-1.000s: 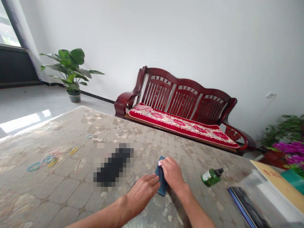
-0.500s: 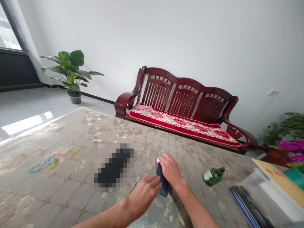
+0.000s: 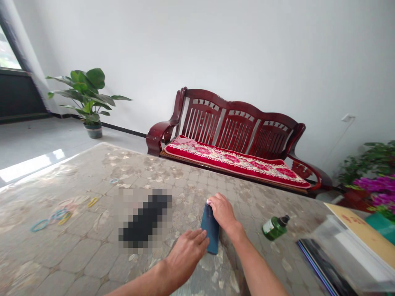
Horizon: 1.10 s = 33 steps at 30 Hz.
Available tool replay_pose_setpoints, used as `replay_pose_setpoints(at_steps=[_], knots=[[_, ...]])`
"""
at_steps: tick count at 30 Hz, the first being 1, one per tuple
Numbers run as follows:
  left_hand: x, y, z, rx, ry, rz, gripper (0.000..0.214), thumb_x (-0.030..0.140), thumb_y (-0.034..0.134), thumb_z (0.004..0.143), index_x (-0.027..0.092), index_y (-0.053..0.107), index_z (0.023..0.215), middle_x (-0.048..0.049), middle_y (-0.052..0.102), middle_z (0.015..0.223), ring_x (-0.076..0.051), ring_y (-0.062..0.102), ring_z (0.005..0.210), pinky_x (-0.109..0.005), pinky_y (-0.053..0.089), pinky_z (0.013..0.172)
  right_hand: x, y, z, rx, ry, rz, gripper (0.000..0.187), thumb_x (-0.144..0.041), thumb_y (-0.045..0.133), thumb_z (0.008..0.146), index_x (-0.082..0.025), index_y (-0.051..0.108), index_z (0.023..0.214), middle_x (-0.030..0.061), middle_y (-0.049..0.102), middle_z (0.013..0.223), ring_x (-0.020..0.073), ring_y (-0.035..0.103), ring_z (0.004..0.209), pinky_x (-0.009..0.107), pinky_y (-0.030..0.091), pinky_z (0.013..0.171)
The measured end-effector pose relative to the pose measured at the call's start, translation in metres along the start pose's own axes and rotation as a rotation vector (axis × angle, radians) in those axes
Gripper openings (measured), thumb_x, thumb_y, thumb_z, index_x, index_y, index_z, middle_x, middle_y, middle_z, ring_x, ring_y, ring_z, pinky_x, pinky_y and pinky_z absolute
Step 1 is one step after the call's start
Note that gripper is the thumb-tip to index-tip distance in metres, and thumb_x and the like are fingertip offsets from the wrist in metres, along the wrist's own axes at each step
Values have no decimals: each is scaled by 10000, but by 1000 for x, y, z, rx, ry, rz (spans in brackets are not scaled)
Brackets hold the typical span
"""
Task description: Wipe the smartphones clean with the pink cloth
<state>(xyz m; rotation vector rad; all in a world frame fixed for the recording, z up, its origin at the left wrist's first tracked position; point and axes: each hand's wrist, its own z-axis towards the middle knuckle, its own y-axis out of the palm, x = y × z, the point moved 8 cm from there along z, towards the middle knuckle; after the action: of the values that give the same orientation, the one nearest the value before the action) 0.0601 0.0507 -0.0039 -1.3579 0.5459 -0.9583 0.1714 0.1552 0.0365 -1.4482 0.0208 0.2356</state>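
A dark blue smartphone (image 3: 210, 232) with a glossy face lies in front of me, its long side pointing away. My left hand (image 3: 189, 248) is at its left edge, fingers together and slightly bent over the side, steadying it. At the far end, my right hand (image 3: 222, 211) has its fingers closed round a small pinkish-white wad (image 3: 209, 202), perhaps tissue or cloth, pressed against the phone's top. Most of the wad is hidden by the fingers.
A patterned, plastic-covered table (image 3: 173, 172) bears a blurred-out dark object (image 3: 145, 222), several hair ties (image 3: 51, 218), a green pump bottle (image 3: 275, 227) and a clear box (image 3: 354, 242). Beyond stand a wooden bench (image 3: 228, 127) and a potted plant (image 3: 89, 96).
The phone has turned so that more of its broad face shows. My right hand, with the wad, has shifted slightly towards the far end; my left hand stays at the side.
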Motion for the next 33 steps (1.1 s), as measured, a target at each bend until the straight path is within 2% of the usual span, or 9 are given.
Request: replay_pose_setpoints(at_steps=[11, 15, 21, 23, 29, 33], knots=[[-1, 5, 1, -26, -3, 26, 310, 169, 561, 967, 142, 594, 1274, -145, 611, 1346, -306, 575, 1245, -422, 495, 1006, 28, -7, -20, 36, 136, 62, 247, -194, 471, 975, -221, 694, 872, 41, 654, 929, 152, 613, 882, 212, 390, 769], [0, 4, 0, -10, 5, 18, 287, 161, 550, 971, 144, 604, 1252, -135, 619, 1338, -297, 577, 1243, -414, 495, 1003, 25, -8, -36, 98, 156, 158, 223, -177, 466, 962, -215, 667, 874, 39, 648, 925, 159, 623, 865, 223, 406, 757], [1, -2, 0, 16, 22, 13, 260, 142, 561, 959, 130, 623, 1211, -142, 634, 1311, -288, 600, 1210, -400, 502, 991, 8, -2, -69, 130, 82, 251, 231, -145, 429, 939, -228, 635, 875, 39, 635, 928, 172, 623, 882, 238, 432, 779], [2, -3, 0, 12, 26, 9, 272, 135, 556, 958, 120, 618, 1222, -151, 629, 1318, -295, 600, 1210, -412, 505, 991, 8, -1, -68, 139, 84, 247, 231, -148, 423, 940, -228, 632, 881, 43, 632, 938, 178, 621, 893, 247, 439, 797], [2, -6, -1, -23, 25, 10, 302, 132, 553, 958, 122, 604, 1256, -148, 621, 1331, -311, 583, 1233, -441, 506, 996, 21, -3, -40, 156, 105, 197, 222, -157, 428, 950, -217, 632, 889, 53, 631, 960, 187, 611, 936, 267, 440, 842], [3, -10, -1, -11, 27, 3, 268, 153, 557, 964, 143, 621, 1224, -124, 625, 1331, -280, 579, 1241, -393, 483, 1031, 11, -2, -54, 123, 70, 187, 225, -124, 434, 941, -225, 627, 884, 36, 628, 952, 171, 609, 908, 250, 437, 803]])
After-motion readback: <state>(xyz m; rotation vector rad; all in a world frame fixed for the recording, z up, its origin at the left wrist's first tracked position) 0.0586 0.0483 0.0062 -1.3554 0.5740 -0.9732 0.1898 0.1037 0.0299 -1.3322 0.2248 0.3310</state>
